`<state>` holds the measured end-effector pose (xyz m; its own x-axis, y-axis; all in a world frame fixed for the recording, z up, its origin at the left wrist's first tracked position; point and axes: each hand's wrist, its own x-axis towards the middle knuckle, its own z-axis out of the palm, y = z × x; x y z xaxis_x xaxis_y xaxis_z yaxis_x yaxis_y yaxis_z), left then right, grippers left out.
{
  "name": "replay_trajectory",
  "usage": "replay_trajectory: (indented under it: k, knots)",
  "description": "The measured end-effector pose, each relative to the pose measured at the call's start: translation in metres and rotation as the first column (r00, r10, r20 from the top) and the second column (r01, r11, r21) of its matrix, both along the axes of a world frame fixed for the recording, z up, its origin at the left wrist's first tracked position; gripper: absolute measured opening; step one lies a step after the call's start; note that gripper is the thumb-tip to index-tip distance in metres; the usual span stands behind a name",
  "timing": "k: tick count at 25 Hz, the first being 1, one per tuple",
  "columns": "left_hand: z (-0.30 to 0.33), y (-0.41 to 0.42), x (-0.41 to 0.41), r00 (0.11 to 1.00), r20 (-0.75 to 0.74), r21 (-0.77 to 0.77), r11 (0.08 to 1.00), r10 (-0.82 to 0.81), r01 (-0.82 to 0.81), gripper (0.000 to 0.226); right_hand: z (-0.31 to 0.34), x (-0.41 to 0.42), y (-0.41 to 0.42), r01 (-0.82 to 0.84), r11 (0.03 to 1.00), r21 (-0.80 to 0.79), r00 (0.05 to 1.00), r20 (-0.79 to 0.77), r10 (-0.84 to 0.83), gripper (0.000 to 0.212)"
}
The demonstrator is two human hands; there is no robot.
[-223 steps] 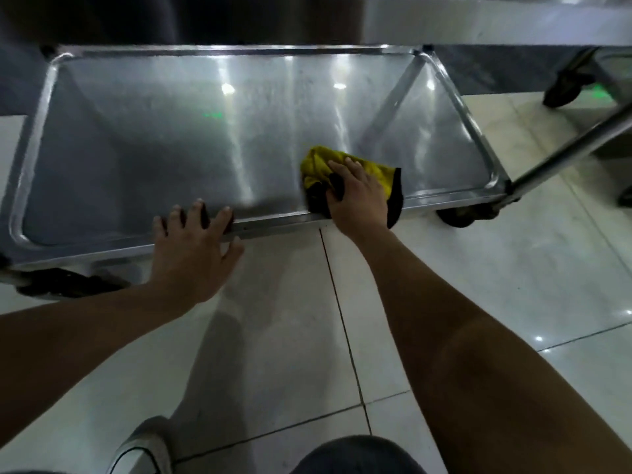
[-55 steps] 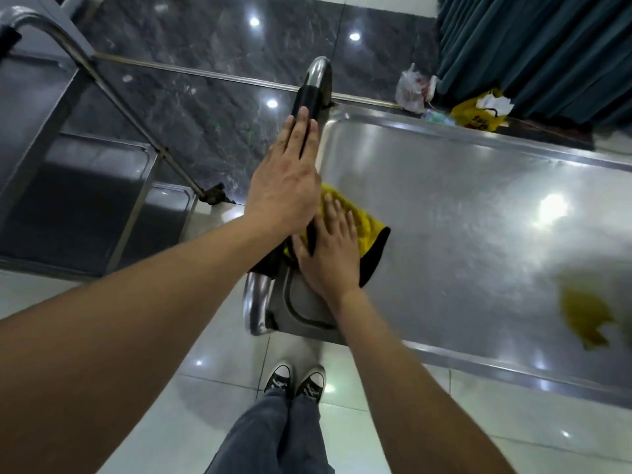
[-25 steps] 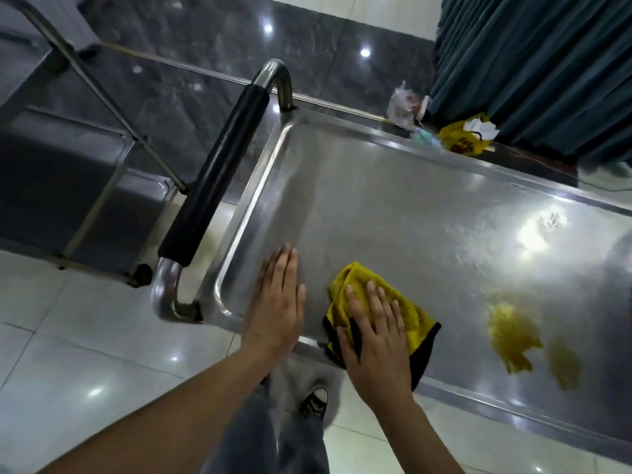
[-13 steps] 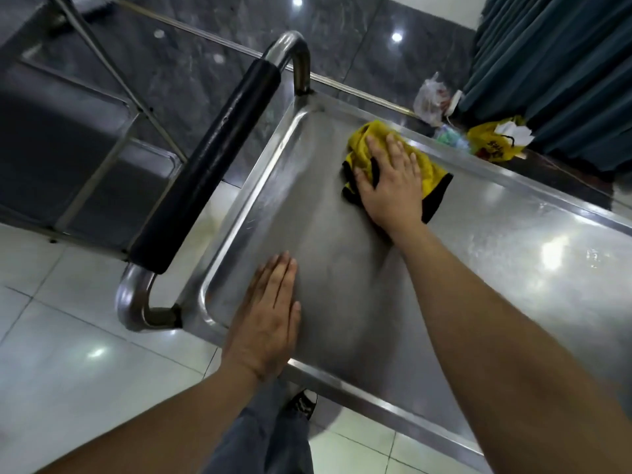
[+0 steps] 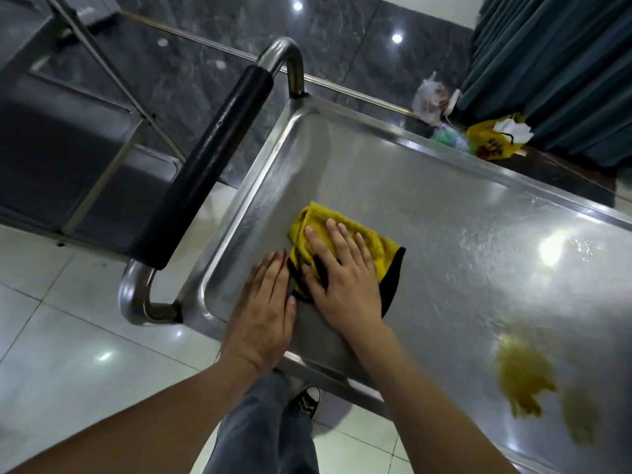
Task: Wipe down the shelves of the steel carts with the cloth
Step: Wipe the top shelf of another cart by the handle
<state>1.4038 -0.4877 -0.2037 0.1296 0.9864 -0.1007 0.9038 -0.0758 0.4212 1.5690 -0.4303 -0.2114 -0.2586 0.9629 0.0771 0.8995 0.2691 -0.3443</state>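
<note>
Wiping top shelf [image 5: 444, 213], handle end. R hand [image 5: 345, 285] flat, fingers straight, pressing cloth [image 5: 342, 234]; L hand [image 5: 263, 319] flat, bracing shelf. Next, prob: sweep toward yellow stain [image 5: 523, 374].

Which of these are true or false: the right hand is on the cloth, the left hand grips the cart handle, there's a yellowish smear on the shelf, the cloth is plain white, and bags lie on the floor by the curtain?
1. The right hand lies flat on the cloth. True.
2. The left hand grips the handle. False: it rests flat on the shelf, beside the cloth.
3. A yellowish smear marks the shelf to the right of the hands. True.
4. The cloth is plain white. False: it is yellow with black.
5. Bags lie on the floor by the curtain. True.
</note>
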Motion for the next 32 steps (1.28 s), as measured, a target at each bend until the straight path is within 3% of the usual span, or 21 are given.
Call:
replay_trajectory:
  k: [2,9,12,17,20,29,32]
  knots:
    - [0.001,-0.001,0.001,1.0,-0.014,-0.003,1.0,-0.005,0.005,0.062,0.0,0.011,0.031,-0.008,1.0,-0.004,1.0,0.024,0.008,0.058]
    - [0.001,0.002,0.003,0.998,-0.058,0.017,1.0,-0.009,0.011,0.061,0.005,0.071,0.19,0.257,0.965,-0.057,0.966,0.043,-0.255,0.062]
    - [0.0,0.004,0.002,0.999,-0.045,0.019,1.0,-0.012,0.013,0.061,0.002,0.056,0.161,0.317,0.948,-0.029,0.948,0.028,-0.316,0.062]
    - [0.002,0.003,-0.001,1.0,-0.015,0.028,0.999,-0.018,0.018,0.061,-0.002,-0.009,-0.007,0.154,0.988,-0.009,0.988,-0.006,-0.154,0.06]
    - [-0.002,0.003,-0.003,1.0,-0.006,0.033,0.999,-0.03,0.03,0.061,-0.005,-0.011,-0.046,0.103,0.995,-0.01,0.994,-0.017,-0.104,0.058]
    - [-0.003,-0.001,0.002,0.999,-0.05,0.007,1.0,-0.012,0.013,0.062,-0.004,0.105,0.146,0.411,0.911,-0.012,0.911,0.039,-0.411,0.064]
    - [-0.007,0.002,0.0,0.998,-0.06,0.023,1.0,-0.008,0.009,0.062,-0.006,0.106,0.157,0.441,0.897,0.0,0.897,0.02,-0.441,0.066]
